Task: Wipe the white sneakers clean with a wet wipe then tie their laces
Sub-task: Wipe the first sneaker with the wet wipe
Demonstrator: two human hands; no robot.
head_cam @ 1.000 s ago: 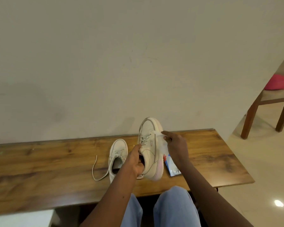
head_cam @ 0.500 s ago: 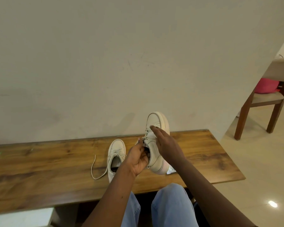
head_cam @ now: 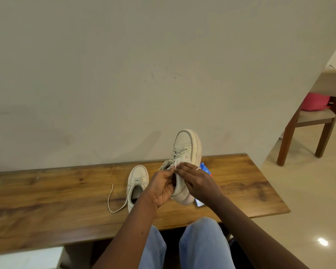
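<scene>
My left hand point(head_cam: 161, 189) grips one white sneaker point(head_cam: 185, 144) at its collar and holds it tilted above the wooden bench point(head_cam: 47, 200), toe pointing up toward the wall. My right hand point(head_cam: 196, 179) lies on the shoe's side just below the laces, holding a wet wipe point(head_cam: 177, 164) against it; only a small white edge of the wipe shows at my fingertips. The second white sneaker point(head_cam: 138, 177) stands on the bench to the left, partly hidden by my left wrist. Its untied lace point(head_cam: 110, 199) trails in a loop over the wood.
A blue wipe packet point(head_cam: 205, 168) lies on the bench behind the held shoe. The wall runs right along the bench's far edge. A wooden chair point(head_cam: 308, 121) with a pink item point(head_cam: 314, 101) stands on the tiled floor at right. My knees in jeans point(head_cam: 202, 245) sit below the bench's front edge.
My right hand came down from pinching the wipe out beside the laces and now lies on the shoe's side. The held sneaker has risen and tilted more upright.
</scene>
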